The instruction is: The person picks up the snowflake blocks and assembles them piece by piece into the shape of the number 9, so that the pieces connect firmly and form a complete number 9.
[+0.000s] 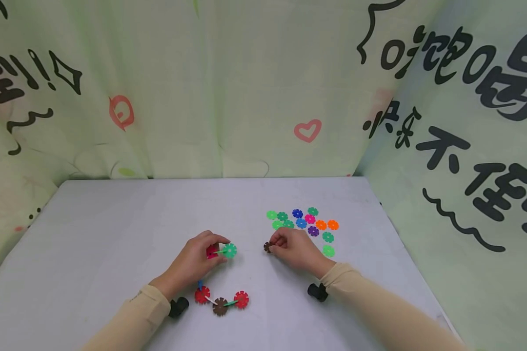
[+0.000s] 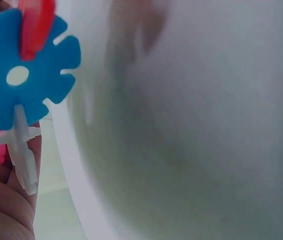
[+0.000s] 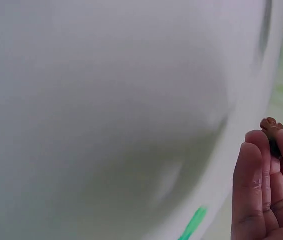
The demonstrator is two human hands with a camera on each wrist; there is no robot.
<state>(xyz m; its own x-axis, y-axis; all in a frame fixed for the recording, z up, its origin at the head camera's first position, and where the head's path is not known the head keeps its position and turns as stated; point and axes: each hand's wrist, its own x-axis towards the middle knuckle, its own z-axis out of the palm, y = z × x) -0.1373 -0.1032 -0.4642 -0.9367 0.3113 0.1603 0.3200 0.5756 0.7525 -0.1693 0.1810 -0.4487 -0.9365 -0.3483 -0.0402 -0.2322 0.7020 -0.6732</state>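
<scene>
"Well, what is seen nearest the camera?"

"Two cream sleeves (image 1: 131,317) are seen, with a small black device (image 1: 178,307) worn at each wrist."

"And just beyond?"

"A bent row of slotted discs is laid on the white table (image 1: 114,219), by the left sleeve. A red disc (image 1: 202,295), a brown disc (image 1: 220,306) and a second red disc (image 1: 241,300) are linked by a thin white piece and a thin green piece. In the left wrist view, a blue disc (image 2: 41,82) is shown, with a red piece (image 2: 36,30) and a white piece (image 2: 24,160) slotted into its edge."

"How are the left hand's fingers set?"

"A pink disc (image 1: 211,252) is pinched by the left hand (image 1: 196,256). A green disc (image 1: 230,250) is joined to it by a light green piece and is left clear of the fingertips."

"Is anything held on the right?"

"Another brown disc (image 1: 267,247) is pinched between the thumb and fingers of the right hand (image 1: 297,247)."

"And farther off?"

"Loose discs, among them an orange disc (image 1: 333,224), a purple disc (image 1: 314,231) and a light green disc (image 1: 328,251), are scattered around and beyond the right hand. The table is backed by a pale curtain (image 1: 254,87) marked with a red heart."
</scene>
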